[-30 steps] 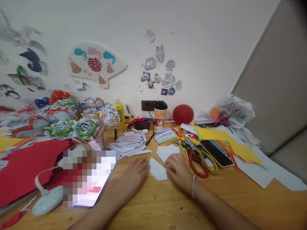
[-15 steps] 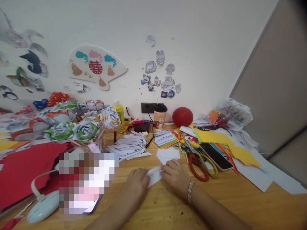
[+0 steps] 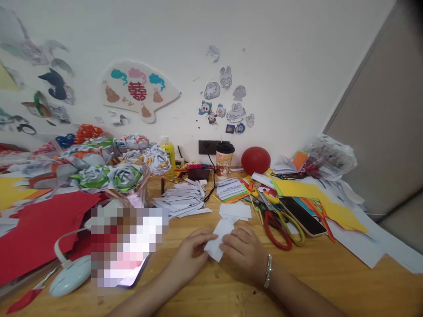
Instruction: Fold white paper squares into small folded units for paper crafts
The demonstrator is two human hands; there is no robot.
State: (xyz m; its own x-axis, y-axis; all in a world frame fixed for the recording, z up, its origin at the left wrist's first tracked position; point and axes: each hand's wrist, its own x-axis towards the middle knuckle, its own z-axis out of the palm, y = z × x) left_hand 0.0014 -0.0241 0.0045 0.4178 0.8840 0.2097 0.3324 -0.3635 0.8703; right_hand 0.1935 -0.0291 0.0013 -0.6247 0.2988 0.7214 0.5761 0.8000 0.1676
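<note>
Both my hands meet over a small white paper piece (image 3: 220,238) on the wooden table (image 3: 330,281). My left hand (image 3: 191,257) pinches its left side with fingers closed. My right hand (image 3: 245,251), a bracelet on its wrist, holds the right side with curled fingers. The paper stands tilted up between them, partly folded. More white sheets (image 3: 235,210) lie just beyond it.
Red and yellow scissors (image 3: 280,222) and a dark phone (image 3: 302,215) lie to the right. A pile of folded white strips (image 3: 183,199), a stack of cut paper (image 3: 231,188), a cup (image 3: 224,160), a red ball (image 3: 255,160) and paper flowers (image 3: 109,165) stand behind. Red paper (image 3: 36,233) and a white mouse (image 3: 70,275) lie at the left.
The paper lay flat between my hands a second ago. Both hands have since closed on it and lifted it off the table, and the view has shifted slightly.
</note>
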